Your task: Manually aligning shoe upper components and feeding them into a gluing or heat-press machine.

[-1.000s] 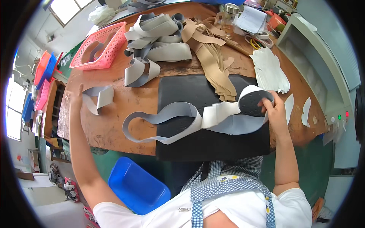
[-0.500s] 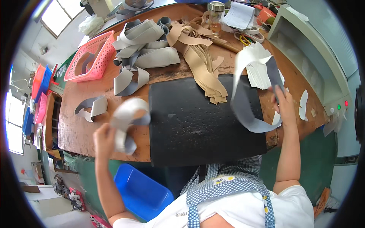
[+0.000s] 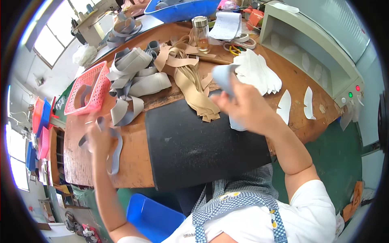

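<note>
At the table's left side, my left hand, blurred, is closed on a curled grey-white strip that bends down beside it. Partly behind that hand lies another grey strip. My right hand, raised above the right part of the black mat, grips a second grey-white strip. This one loops up past the fingers, and a pale end shows below the hand. Fanned white pieces lie just beyond it. A bundle of tan strips rests over the mat's far edge.
Rolled grey strips are heaped at the back left beside a pink basket. A glass jar, a notepad and scissors stand or lie farther back. A grey lit cabinet borders the right. Below the table is a blue bin.
My left hand has moved left and slightly up with its strip. My right hand has swung left and inward over the mat, carrying its strip off the right side. The view has shifted.
</note>
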The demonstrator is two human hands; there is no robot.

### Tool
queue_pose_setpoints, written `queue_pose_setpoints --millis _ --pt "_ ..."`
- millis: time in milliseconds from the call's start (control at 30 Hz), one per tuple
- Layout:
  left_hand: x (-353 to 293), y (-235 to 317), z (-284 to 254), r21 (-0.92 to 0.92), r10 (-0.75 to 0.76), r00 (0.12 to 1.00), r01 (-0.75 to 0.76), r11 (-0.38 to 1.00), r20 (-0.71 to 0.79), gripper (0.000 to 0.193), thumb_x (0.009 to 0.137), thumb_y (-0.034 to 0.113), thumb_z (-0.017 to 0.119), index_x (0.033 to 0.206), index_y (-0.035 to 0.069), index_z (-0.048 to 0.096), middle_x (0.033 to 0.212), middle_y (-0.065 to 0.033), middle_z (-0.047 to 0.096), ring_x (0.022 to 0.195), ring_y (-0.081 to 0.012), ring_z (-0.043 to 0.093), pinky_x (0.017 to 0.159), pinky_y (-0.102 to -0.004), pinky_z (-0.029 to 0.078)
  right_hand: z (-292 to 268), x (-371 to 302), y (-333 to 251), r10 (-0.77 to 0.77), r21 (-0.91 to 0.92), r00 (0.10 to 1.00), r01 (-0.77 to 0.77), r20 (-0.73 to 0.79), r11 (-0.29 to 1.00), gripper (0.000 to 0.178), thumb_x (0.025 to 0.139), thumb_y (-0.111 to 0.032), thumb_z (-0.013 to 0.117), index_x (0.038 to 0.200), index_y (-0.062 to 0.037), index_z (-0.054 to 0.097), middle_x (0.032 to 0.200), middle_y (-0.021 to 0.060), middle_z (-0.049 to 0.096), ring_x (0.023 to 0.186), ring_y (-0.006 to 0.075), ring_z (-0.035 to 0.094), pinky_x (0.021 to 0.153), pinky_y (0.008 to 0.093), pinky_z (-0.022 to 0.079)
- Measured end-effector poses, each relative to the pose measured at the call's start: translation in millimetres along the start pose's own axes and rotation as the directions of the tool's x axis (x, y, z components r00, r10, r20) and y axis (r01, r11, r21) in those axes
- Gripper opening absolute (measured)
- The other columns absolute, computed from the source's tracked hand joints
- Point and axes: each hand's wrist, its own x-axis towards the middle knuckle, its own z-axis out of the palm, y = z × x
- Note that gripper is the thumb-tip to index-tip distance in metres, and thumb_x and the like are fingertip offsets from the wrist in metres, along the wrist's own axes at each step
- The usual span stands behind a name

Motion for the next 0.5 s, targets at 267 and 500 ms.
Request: queue_pose_setpoints --millis 267,500 --pt "-109 92 86 -0.703 -0.008 0.806 0.521 0.484 0.591 0.057 0.107 0.041 0.046 0.145 -0.001 0.04 0.129 -0.0162 0.059 0.114 -0.0227 0.06 0.087 -0.0364 0.056 97 -75 -28 -0.383 -0.131 0.774 0.506 0.504 0.852 0.079 0.087 -0.048 0.07 0.138 0.0082 0.047 0.118 0.0215 0.062 0.102 0.0307 0.064 0.079 0.0373 0.054" --pt "-131 77 85 -0.714 -0.002 0.876 0.395 0.578 0.482 0.057 0.097 0.022 0.068 0.142 -0.002 0.042 0.128 -0.0145 0.058 0.119 -0.0216 0.057 0.098 -0.0329 0.05 60 -75 39 -0.027 -0.018 0.989 0.024 -0.148 1.0 0.017 0.091 -0.003 0.065 0.108 0.0003 0.067 0.094 0.0124 0.068 0.082 0.023 0.068 0.071 0.0316 0.055"
